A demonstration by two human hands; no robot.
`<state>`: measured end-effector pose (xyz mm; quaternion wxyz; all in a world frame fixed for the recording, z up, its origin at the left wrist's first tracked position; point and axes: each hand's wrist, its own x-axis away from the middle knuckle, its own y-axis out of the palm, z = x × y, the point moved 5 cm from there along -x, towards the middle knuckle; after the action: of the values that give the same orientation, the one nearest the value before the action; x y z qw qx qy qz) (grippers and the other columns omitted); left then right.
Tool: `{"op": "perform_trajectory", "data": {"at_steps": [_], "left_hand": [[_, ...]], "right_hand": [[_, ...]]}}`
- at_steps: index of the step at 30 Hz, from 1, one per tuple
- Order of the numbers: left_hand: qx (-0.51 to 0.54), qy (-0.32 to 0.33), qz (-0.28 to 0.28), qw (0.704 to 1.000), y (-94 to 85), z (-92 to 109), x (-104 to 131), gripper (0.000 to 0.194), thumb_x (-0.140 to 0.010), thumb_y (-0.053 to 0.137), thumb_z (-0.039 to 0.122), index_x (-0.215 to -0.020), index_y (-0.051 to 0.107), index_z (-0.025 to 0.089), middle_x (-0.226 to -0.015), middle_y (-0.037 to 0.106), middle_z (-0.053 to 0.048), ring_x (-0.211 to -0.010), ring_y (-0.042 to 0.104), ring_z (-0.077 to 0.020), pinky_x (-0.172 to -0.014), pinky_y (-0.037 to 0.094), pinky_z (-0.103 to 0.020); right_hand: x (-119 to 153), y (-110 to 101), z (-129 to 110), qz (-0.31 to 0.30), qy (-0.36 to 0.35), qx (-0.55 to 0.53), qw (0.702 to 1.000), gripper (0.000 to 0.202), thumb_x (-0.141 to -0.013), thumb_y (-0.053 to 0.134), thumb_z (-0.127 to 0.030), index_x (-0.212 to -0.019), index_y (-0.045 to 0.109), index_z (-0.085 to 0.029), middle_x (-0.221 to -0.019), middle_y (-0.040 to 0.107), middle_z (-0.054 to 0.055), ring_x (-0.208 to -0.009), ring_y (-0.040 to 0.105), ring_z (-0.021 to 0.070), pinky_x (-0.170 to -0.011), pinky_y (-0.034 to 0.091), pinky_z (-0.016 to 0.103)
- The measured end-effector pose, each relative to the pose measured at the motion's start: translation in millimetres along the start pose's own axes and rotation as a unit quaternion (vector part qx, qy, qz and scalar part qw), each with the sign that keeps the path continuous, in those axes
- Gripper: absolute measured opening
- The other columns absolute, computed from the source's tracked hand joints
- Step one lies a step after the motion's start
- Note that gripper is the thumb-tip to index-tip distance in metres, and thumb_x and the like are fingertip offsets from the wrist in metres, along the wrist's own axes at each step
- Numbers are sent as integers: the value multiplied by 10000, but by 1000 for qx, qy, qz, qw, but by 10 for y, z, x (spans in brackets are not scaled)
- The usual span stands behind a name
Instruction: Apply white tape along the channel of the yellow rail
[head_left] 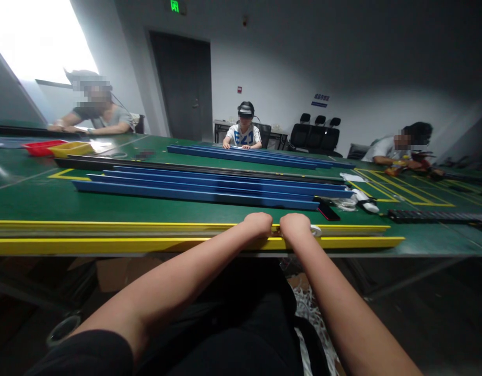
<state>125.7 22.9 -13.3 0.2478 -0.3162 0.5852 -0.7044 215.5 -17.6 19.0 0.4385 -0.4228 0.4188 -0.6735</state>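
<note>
On the left, the long yellow strips should lie flat and still on the green worktop, because they are long and might swing if the middle gets a push. The left hand would do well to hold steady with a soft grip. The right hand, close beside it, should make small, slow moves. Right of that, the little white round thing might get bumped, so go gently there.

The yellow strips run from the left edge of the view along the near side, pass below both hands, and end well to the right. I can't tell if they are one piece or two. Both hands are curled, backs showing, just apart. Their fingertips are hidden, so I can't tell if either grip is pinching anything. The white thing peeks out just right of the right hand.
</note>
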Motion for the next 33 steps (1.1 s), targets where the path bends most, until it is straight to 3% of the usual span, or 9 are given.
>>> {"op": "perform_trajectory", "data": {"at_steps": [7, 14, 21, 26, 30, 33], "left_hand": [[19, 28, -14, 999, 1, 186, -99, 443, -782, 578, 527, -1048, 704, 196, -1067, 709, -152, -951, 671, -268, -817, 524, -328], [16, 79, 7, 997, -26, 152, -4, 363, -811, 565, 473, -1068, 683, 246, -1067, 715, -102, -953, 669, -258, -808, 519, -332], [7, 122, 25, 992, -45, 137, 10, 270, -806, 581, 348, -1024, 682, 226, -1037, 718, -104, -918, 674, -251, -753, 517, -310], [4, 140, 31, 990, -36, -49, 150, 260, -824, 560, 386, -953, 690, 201, -954, 726, -115, -848, 678, -247, -699, 501, -298], [9, 142, 42, 989, -53, -330, 375, 320, -851, 507, 459, -913, 692, 205, -928, 726, -107, -795, 669, -224, -668, 480, -284], [11, 138, 37, 990, -79, -557, 550, 281, -843, 518, 424, -871, 691, 204, -870, 724, -87, -743, 653, -199, -649, 459, -267]], "right_hand": [[28, 11, 13, 16, 0, 0, 1000, 309, -843, 528, -208, -1058, 730, -116, -1089, 681, 228, -989, 663, 272, -833, 504, 373], [109, 18, 16, 40, -1, 1, 999, 323, -872, 460, -207, -1018, 735, -124, -1054, 692, 223, -963, 671, 276, -822, 500, 389], [146, 11, 18, 49, 18, -2, 999, 291, -844, 543, -304, -968, 742, -133, -1013, 703, 212, -920, 680, 277, -786, 507, 370], [191, -66, -182, 54, -12, 4, 998, 331, -820, 581, -410, -944, 742, -149, -995, 710, 189, -904, 679, 290, -765, 511, 378], [275, -153, -472, 52, -34, -5, 998, 366, -837, 553, -456, -940, 735, -156, -985, 710, 183, -903, 675, 287, -760, 506, 369], [352, -229, -690, 65, -78, -25, 994, 426, -853, 512, -522, -989, 709, -169, -984, 709, 167, -904, 669, 275, -766, 494, 352]]}}
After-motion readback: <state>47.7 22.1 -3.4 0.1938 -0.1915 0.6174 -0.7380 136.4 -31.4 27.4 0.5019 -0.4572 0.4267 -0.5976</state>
